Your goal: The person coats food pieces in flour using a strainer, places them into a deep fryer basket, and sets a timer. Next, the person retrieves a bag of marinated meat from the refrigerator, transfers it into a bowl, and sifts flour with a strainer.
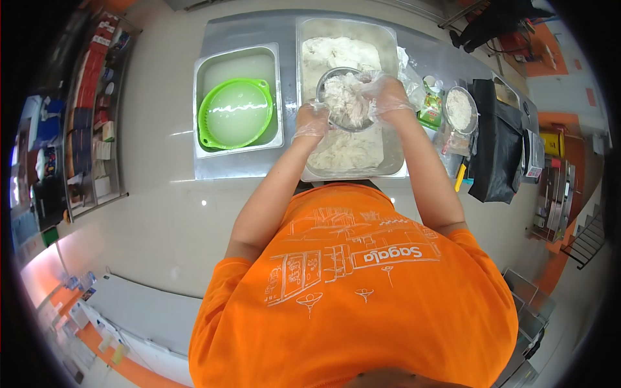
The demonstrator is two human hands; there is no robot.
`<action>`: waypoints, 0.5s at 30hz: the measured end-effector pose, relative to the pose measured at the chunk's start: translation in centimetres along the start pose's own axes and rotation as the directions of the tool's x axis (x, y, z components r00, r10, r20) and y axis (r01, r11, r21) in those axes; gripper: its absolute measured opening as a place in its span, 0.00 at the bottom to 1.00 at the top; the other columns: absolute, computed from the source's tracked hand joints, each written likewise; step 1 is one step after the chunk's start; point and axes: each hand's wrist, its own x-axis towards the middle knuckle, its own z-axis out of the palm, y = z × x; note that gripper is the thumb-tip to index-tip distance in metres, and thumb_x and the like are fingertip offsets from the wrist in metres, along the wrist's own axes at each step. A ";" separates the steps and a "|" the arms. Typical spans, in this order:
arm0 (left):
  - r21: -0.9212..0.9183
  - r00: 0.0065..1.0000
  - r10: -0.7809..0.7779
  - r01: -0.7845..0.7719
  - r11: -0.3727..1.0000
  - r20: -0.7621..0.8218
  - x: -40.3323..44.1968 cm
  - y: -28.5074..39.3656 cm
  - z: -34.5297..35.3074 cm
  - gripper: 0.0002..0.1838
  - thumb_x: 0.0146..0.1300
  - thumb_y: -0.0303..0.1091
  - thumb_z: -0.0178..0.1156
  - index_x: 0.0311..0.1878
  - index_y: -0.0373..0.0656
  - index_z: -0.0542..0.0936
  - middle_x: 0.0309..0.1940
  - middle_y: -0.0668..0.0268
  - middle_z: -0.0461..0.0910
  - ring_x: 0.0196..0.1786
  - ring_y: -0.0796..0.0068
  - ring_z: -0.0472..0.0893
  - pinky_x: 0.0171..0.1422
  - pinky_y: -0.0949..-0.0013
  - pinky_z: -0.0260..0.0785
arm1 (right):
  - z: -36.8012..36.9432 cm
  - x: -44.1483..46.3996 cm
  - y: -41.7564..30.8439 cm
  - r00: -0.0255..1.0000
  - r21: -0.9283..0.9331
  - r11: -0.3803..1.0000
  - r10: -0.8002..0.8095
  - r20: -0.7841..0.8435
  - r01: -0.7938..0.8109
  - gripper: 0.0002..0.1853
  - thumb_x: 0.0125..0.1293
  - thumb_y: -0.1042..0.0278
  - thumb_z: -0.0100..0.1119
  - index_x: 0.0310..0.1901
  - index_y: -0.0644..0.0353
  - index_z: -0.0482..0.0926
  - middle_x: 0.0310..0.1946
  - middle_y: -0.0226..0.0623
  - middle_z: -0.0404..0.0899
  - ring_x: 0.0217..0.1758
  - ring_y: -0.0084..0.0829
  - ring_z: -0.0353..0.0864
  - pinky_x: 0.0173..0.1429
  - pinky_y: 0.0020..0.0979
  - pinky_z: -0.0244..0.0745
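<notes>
My left hand [312, 121], in a clear plastic glove, grips the left rim of a round metal bowl [348, 127]. My right hand [390, 97], gloved the same way, is closed at the bowl's right rim; its fingertips are partly hidden. Inside the bowl lie pale, flour-coated pieces [346, 97], whose kind I cannot make out. The bowl is over a deep rectangular metal tray [396, 42]. White flour [339, 53] is heaped at the tray's far end, and more flour [349, 152] lies at its near end.
Left of the tray, a metal pan [279, 97] holds cloudy liquid and a green strainer [202, 123]. To the right are a bowl of white powder [460, 110], a green packet [430, 107], a yellow-handled tool [460, 176] and a black bag [495, 149]. Another person [498, 22] stands beyond.
</notes>
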 end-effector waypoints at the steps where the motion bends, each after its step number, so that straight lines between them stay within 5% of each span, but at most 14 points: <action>1: -0.008 1.000 -0.015 0.015 1.000 -0.001 -0.1 -0.3 -0.1 0.19 0.68 0.27 0.58 0.59 0.27 0.76 0.46 0.50 0.84 0.41 0.62 0.88 0.36 0.66 0.86 | 0.1 0.2 0.9 0.999 0.027 1.000 -0.015 -0.033 0.015 0.20 0.58 0.53 0.68 0.45 0.61 0.88 0.38 0.48 0.88 0.41 0.37 0.88 0.50 0.35 0.78; 4: -0.034 0.995 0.082 -0.084 0.996 -0.052 0.8 -3.1 -0.2 0.22 0.69 0.26 0.58 0.63 0.26 0.72 0.47 0.49 0.83 0.41 0.61 0.87 0.34 0.64 0.87 | -1.6 0.4 3.6 0.999 0.176 0.983 0.046 0.003 -0.046 0.18 0.60 0.56 0.65 0.45 0.60 0.88 0.41 0.48 0.88 0.45 0.43 0.88 0.52 0.37 0.79; 7: -0.067 0.998 0.022 -0.026 0.997 -0.066 -0.7 -0.3 -0.5 0.26 0.69 0.25 0.57 0.67 0.26 0.68 0.50 0.48 0.82 0.43 0.60 0.87 0.34 0.62 0.88 | -2.0 -0.1 8.1 0.963 -0.343 0.931 0.198 0.183 -0.127 0.22 0.69 0.49 0.60 0.53 0.59 0.86 0.39 0.50 0.86 0.40 0.37 0.84 0.49 0.34 0.77; 8: -0.107 0.998 0.005 -0.013 0.994 -0.070 -0.6 0.0 -0.6 0.28 0.70 0.25 0.57 0.70 0.27 0.65 0.53 0.46 0.80 0.46 0.60 0.87 0.37 0.62 0.88 | -1.0 -1.1 11.3 0.935 -0.423 0.902 0.072 0.346 0.087 0.22 0.69 0.49 0.58 0.53 0.57 0.86 0.43 0.52 0.85 0.43 0.41 0.85 0.51 0.36 0.77; 10: -0.136 0.993 0.020 -0.036 0.990 -0.118 -1.0 1.3 -1.1 0.28 0.70 0.26 0.57 0.71 0.28 0.64 0.56 0.45 0.79 0.48 0.59 0.86 0.38 0.62 0.89 | 6.2 -2.3 19.9 0.827 -0.553 0.785 0.096 0.553 0.279 0.20 0.68 0.50 0.57 0.54 0.51 0.86 0.50 0.53 0.83 0.49 0.48 0.84 0.56 0.39 0.77; 13: -0.132 0.985 0.018 -0.041 0.990 -0.173 -1.5 2.9 -2.2 0.28 0.72 0.27 0.54 0.72 0.28 0.61 0.61 0.45 0.74 0.53 0.58 0.84 0.42 0.61 0.88 | 11.0 -4.7 18.1 0.715 -0.621 0.751 0.307 0.628 0.223 0.22 0.60 0.51 0.64 0.47 0.58 0.88 0.56 0.52 0.83 0.62 0.45 0.81 0.62 0.40 0.77; 15: -0.210 0.982 0.002 -0.043 0.977 -0.190 -2.4 4.1 -3.1 0.29 0.73 0.29 0.52 0.73 0.28 0.60 0.64 0.45 0.73 0.57 0.57 0.83 0.48 0.60 0.87 | 14.5 -4.9 18.1 0.786 -0.673 0.735 0.367 0.498 0.082 0.21 0.59 0.54 0.65 0.48 0.60 0.88 0.57 0.52 0.82 0.62 0.44 0.82 0.62 0.38 0.78</action>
